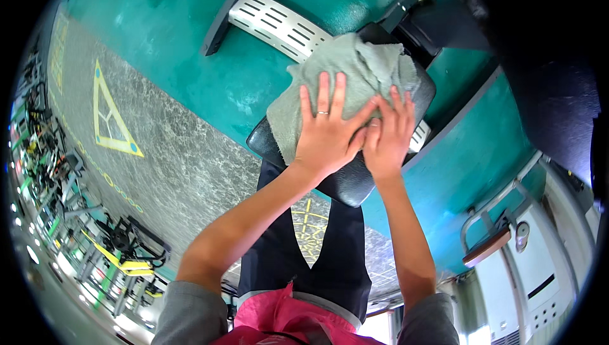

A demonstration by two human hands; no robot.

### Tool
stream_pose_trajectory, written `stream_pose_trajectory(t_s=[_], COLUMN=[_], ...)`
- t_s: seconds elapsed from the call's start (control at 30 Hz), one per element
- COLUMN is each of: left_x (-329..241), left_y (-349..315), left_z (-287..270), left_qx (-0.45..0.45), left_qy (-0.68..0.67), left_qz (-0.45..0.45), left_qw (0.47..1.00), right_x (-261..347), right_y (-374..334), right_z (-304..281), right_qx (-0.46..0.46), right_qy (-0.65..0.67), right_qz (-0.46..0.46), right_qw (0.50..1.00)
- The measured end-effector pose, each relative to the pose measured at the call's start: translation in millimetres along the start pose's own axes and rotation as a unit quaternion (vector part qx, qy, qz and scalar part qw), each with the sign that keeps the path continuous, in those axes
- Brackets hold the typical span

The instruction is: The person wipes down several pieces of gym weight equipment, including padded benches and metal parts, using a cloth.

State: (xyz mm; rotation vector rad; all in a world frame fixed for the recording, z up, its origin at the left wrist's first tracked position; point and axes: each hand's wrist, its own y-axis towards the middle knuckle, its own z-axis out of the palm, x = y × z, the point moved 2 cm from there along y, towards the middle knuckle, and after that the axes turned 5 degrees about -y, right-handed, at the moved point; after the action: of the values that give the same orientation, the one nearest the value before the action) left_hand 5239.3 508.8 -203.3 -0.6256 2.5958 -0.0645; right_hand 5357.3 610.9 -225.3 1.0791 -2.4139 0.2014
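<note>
A grey-green cloth [355, 59] lies spread and rumpled over a black padded seat [349, 183] in front of me. My left hand [327, 129] presses flat on the cloth with its fingers spread, a ring on one of them. Beside it my right hand [390, 136] also lies on the cloth, fingers stretched out. The two hands touch or overlap at the thumbs. The seat's black corners show past the cloth at the left, right and near side; most of its top is hidden.
A slotted silver metal plate [279, 25] and dark frame bars [231, 9] surround the seat on a green floor [165, 47]. Grey patterned flooring [171, 155] with yellow markings lies to the left. Gym machines [127, 256] stand far left, and a white machine [533, 269] lower right.
</note>
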Motion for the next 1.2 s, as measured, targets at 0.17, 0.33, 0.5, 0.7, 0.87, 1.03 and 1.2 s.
stream_pose_trajectory(t_s=[0.17, 0.33, 0.5, 0.7, 0.87, 1.03, 1.2], left_x=[10.5, 43.7, 43.4, 39.8, 37.0, 22.5, 38.0], left_y=[-27.0, -76.0, -3.5, 49.6, 122.0, 101.4, -13.3], left_z=[-4.3, -22.3, -19.9, -7.8, -3.9, 6.8, -9.8], left_qx=[0.084, 0.11, 0.034, 0.001, -0.06, -0.07, 0.018], left_qy=[-0.121, -0.139, -0.03, -0.027, -0.088, -0.063, -0.131], left_qz=[0.186, 0.143, 0.145, 0.195, 0.326, 0.259, 0.215], left_qw=[0.971, 0.974, 0.988, 0.98, 0.94, 0.961, 0.968], right_x=[24.6, 82.4, 60.4, 25.6, -5.5, 3.1, 59.3], right_y=[-73.1, -88.3, -7.5, 33.3, 67.9, 42.4, -52.4], right_z=[-35.2, -44.7, 12.9, 28.2, 17.2, 6.5, 12.6], right_qx=[0.007, -0.024, -0.003, -0.076, -0.224, -0.131, -0.014], right_qy=[-0.098, -0.15, -0.18, -0.191, -0.124, -0.137, -0.161], right_qz=[0.131, 0.208, 0.143, 0.155, 0.122, 0.085, 0.138], right_qw=[0.986, 0.966, 0.973, 0.966, 0.959, 0.978, 0.977])
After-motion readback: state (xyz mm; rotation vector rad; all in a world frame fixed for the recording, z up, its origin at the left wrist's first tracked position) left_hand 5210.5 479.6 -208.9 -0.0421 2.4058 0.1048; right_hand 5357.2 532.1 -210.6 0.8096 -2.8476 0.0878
